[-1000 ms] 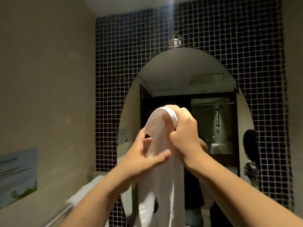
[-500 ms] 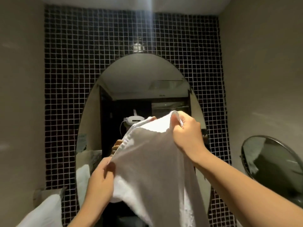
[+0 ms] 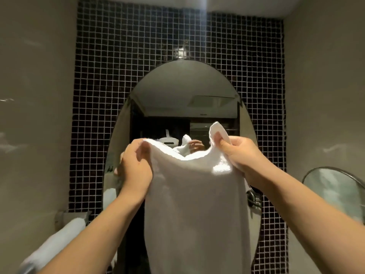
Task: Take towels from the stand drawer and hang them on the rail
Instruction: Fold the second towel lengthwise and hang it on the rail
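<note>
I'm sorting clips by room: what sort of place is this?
Most likely a bathroom, perhaps a hotel's: a large oval wall mirror on a dark mosaic-tiled wall, a small round metal-rimmed mirror at right, and a white towel draped at lower left.

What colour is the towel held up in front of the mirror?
Plain white, no pattern. The towel shows best in the head view.
</note>
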### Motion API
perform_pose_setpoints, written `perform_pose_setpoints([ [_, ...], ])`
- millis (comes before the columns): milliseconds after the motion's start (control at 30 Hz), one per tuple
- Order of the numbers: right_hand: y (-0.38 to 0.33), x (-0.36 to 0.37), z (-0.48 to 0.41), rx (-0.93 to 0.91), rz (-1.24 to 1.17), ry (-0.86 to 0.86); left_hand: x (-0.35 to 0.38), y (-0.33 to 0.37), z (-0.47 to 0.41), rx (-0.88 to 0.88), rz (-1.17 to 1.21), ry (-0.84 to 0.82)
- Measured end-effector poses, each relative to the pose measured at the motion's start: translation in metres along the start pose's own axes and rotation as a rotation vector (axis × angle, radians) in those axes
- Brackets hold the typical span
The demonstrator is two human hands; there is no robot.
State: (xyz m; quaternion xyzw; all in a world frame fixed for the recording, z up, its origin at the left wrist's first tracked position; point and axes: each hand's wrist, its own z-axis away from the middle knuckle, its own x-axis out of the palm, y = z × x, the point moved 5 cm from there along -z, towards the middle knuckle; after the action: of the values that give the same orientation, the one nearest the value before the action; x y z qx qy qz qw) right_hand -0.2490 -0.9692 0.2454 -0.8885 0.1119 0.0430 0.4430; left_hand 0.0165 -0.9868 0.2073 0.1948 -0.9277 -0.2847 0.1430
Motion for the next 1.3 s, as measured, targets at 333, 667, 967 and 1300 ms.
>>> perform_pose_setpoints([
  [333, -0.024, 0.016, 0.003, -0.113, -0.050, 0.222, 0.005, -0.001, -0.005, -0.398, 0.525, 0.183],
  [667, -0.011, -0.001, 0.011, -0.154, -0.021, 0.339, -0.020, -0.024, -0.006, -0.032, -0.225, -0.836],
  [967, 0.009, -0.016, 0.007, -0.114, 0.052, 0.377, -0.033, -0.029, -0.027, 0.031, -0.600, -0.352],
  [1300, 0.016, -0.027, 0.010, -0.232, 0.186, 0.353, -0.016, -0.029, -0.028, -0.159, -0.350, -0.313],
])
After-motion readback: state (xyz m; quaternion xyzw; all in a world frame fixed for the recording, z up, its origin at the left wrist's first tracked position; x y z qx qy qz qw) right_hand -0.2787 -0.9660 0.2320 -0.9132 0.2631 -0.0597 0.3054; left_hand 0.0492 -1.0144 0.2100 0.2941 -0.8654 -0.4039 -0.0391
